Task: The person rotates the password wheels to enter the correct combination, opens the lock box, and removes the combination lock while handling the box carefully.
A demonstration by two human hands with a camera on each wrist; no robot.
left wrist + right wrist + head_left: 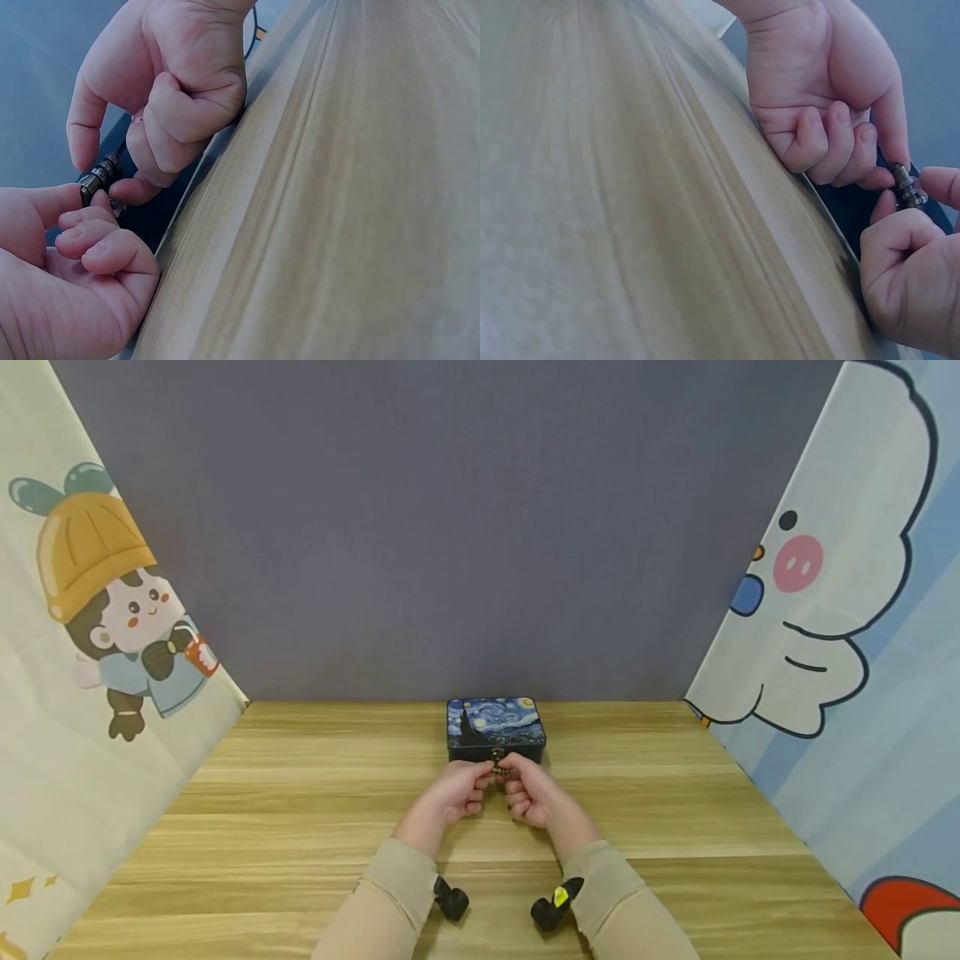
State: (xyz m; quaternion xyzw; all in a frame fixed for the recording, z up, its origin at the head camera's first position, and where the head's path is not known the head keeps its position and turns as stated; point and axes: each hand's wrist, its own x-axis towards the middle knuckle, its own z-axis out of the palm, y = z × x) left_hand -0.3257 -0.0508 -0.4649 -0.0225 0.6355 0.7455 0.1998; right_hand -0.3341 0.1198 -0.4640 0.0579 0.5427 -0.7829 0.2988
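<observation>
A small box [491, 724] with a blue starry-night painting on its lid stands closed at the far side of the table. At its front, below the clasp [498, 752], is a small dark metal combination padlock [101, 174] with ridged number dials. My left hand [459, 789] pinches one end of the padlock between thumb and index finger, its other fingers curled. From the other side my right hand [531, 793] has its thumb and index finger around the dials, as the right wrist view shows at the padlock [909, 187]. Fingertips hide part of the padlock.
The wooden table [315, 827] meets a grey back wall [480, 543] just behind the box. Cartoon-printed curtains [45, 710] flank both sides. A black wrist camera [452, 900] sits at each sleeve cuff.
</observation>
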